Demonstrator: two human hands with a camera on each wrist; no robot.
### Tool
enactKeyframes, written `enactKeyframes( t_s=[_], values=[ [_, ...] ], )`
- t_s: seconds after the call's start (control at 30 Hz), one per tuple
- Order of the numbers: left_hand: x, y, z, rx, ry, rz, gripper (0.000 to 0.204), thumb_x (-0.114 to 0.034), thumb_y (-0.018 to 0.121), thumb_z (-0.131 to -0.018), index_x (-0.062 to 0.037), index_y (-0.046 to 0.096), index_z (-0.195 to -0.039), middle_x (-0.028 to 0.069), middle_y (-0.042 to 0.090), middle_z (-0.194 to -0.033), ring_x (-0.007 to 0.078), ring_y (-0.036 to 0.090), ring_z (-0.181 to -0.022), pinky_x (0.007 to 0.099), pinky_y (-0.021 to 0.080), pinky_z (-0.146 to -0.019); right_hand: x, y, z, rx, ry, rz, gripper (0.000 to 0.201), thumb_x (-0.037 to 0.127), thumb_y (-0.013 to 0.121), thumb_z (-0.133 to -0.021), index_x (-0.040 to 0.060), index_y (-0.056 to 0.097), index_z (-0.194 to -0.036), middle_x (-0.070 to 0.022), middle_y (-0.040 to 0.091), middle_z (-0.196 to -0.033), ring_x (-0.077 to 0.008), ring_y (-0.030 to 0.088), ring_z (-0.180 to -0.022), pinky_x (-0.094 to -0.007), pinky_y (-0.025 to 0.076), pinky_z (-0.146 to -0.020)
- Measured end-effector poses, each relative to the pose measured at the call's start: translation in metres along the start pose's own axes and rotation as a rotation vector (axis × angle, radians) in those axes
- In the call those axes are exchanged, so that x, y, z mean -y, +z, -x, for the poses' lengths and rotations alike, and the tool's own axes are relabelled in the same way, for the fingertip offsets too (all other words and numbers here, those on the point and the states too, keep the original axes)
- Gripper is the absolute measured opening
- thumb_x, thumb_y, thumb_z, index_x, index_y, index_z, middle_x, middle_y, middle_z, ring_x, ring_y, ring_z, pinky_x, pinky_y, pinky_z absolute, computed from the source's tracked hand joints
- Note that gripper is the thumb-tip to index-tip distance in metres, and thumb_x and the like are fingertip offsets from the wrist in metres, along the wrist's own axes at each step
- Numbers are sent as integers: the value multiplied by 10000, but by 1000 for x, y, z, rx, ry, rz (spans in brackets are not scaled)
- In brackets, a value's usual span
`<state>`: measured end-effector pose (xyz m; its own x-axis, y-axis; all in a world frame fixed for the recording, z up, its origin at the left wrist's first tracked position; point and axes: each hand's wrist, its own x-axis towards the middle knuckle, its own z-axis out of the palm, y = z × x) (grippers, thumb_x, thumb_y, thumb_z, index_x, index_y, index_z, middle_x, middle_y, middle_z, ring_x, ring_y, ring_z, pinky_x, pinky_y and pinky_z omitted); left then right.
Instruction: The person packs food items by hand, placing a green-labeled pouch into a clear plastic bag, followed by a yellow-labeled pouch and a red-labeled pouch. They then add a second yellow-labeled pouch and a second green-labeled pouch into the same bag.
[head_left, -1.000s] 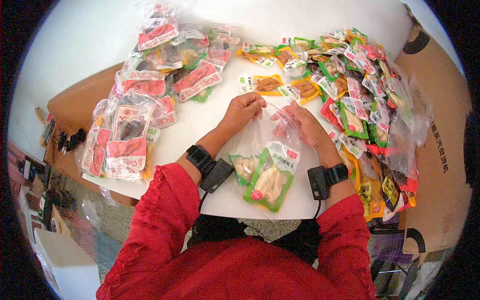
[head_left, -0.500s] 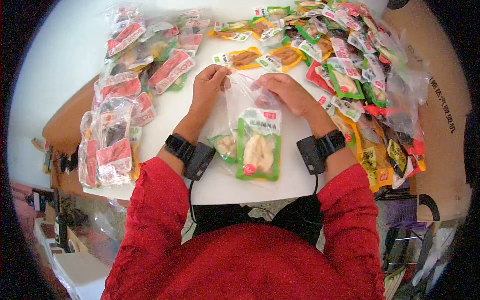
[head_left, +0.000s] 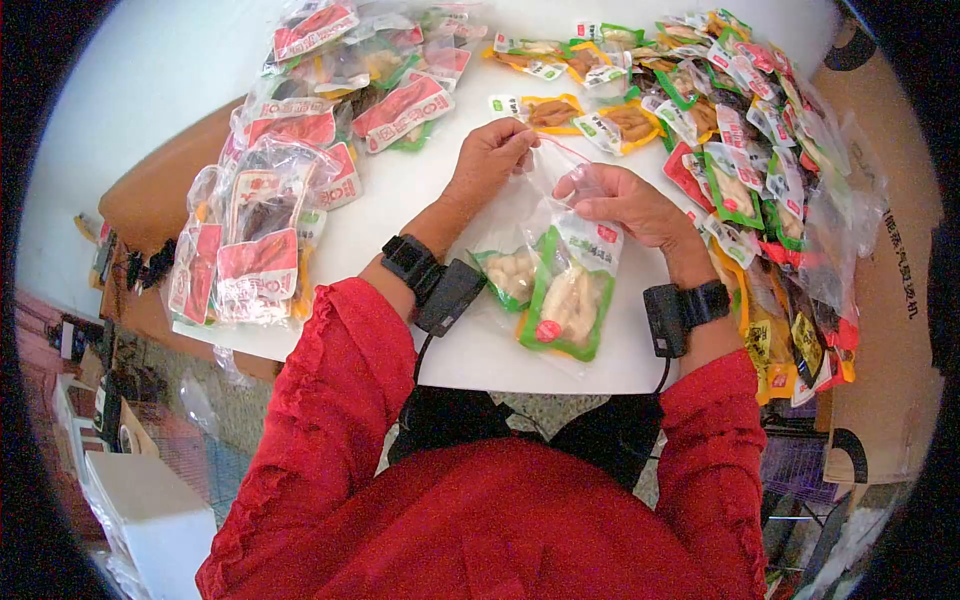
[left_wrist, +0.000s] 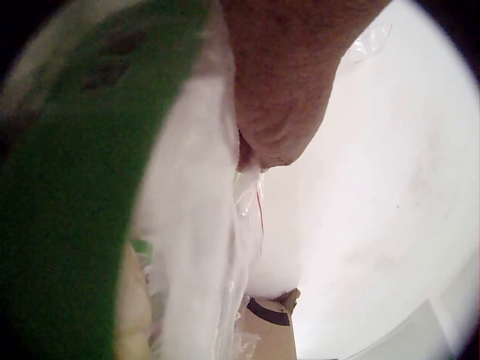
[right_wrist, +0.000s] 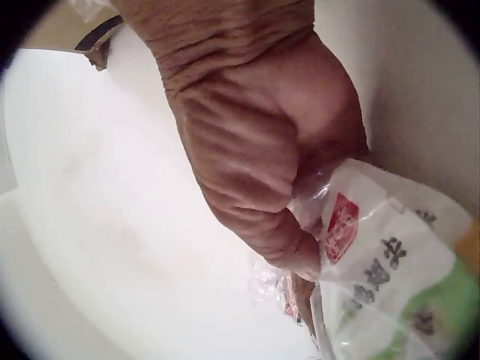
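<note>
A clear plastic zip bag point(head_left: 497, 236) with a reddish line along its mouth hangs between my hands over the table's front. Inside it are a green-edged food pouch point(head_left: 570, 290) with pale pieces and a smaller green pouch point(head_left: 510, 275) beside it. My left hand point(head_left: 490, 160) pinches one end of the bag's mouth between thumb and fingers. Just above the larger pouch, my right hand point(head_left: 635, 205) grips the other side of the bag with curled fingers. In the right wrist view, the right fingertips point(right_wrist: 304, 259) are right at the printed white top of that pouch.
Bagged sets of red-and-white pouches point(head_left: 255, 265) lie along the left of the white table point(head_left: 400, 215). A heap of mixed food pouches point(head_left: 735, 130) covers the right side. Two orange-edged pouches point(head_left: 550, 112) lie beyond my hands. A cardboard box point(head_left: 880, 330) stands at the right.
My right hand has gone from the bag's mouth down nearer the larger pouch's top, while the left keeps its pinch. The head view has shifted between frames.
</note>
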<state>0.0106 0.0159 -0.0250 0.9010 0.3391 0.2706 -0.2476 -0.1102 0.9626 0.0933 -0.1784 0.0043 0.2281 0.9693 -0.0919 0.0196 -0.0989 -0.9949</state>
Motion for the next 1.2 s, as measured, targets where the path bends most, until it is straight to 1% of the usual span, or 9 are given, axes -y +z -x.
enactKeyframes(
  t_s=[0.2,0.23,0.3,0.5,0.73,0.8,0.9,1.0,1.2],
  values=[
    [-1,2,1,7,-2,2,160,-170,527,-849,-39,579,-773,-10,520,-610,57,477,-549,193,393,-514,-5,-12,0,-106,-95,-4,300,216,600,-763,40,561,-1003,-7,533,-913,-98,473,-843,-226,398,-753],
    [-1,2,1,8,2,6,170,-184,527,-854,-41,578,-779,-7,518,-620,61,476,-562,198,394,-527,-7,-13,-2,-99,-91,1,300,216,600,-763,40,561,-1003,-7,533,-913,-98,473,-843,-226,398,-753],
    [0,1,2,12,1,46,169,-183,528,-853,-40,578,-778,-5,521,-622,62,478,-561,201,399,-527,-11,-15,-7,-267,-163,45,317,218,602,-767,35,555,-1023,-4,542,-887,-94,485,-805,-217,408,-728],
    [-2,1,2,-10,12,12,152,-160,534,-842,-31,580,-776,-1,531,-630,66,488,-559,199,411,-526,-16,-12,-13,-352,-170,104,345,215,612,-769,26,543,-1049,-16,564,-875,-96,519,-771,-221,434,-720],
    [-2,0,1,-52,62,41,167,-170,520,-851,-21,589,-820,7,546,-666,80,491,-603,213,406,-574,-8,0,-11,-316,-129,88,301,208,607,-781,30,557,-1019,-14,572,-826,-88,522,-716,-228,444,-677],
    [3,-3,-1,-42,69,-13,159,-173,530,-843,-28,590,-816,4,545,-652,70,492,-599,200,398,-569,-1,1,-9,-212,-4,340,292,214,613,-777,31,566,-1000,2,569,-757,-68,505,-631,-218,439,-587],
    [-2,3,1,12,69,-10,166,-191,532,-841,-38,595,-850,0,551,-647,60,492,-593,190,385,-552,-13,-2,-14,-150,-110,316,257,220,608,-778,44,589,-965,18,559,-694,-55,483,-556,-214,423,-505],
    [-4,5,3,43,6,-18,165,-184,520,-852,-40,592,-884,-1,557,-661,54,488,-588,184,372,-530,-18,-5,-19,-134,-23,396,289,209,595,-792,20,574,-1010,1,587,-810,-50,508,-687,-203,431,-625],
    [1,6,1,41,-4,163,156,-171,480,-879,-63,582,-927,-14,556,-659,36,463,-559,161,318,-484,-20,0,-19,-238,-63,325,297,226,593,-804,19,569,-1017,-14,602,-855,-61,530,-760,-217,438,-675]
  ],
)
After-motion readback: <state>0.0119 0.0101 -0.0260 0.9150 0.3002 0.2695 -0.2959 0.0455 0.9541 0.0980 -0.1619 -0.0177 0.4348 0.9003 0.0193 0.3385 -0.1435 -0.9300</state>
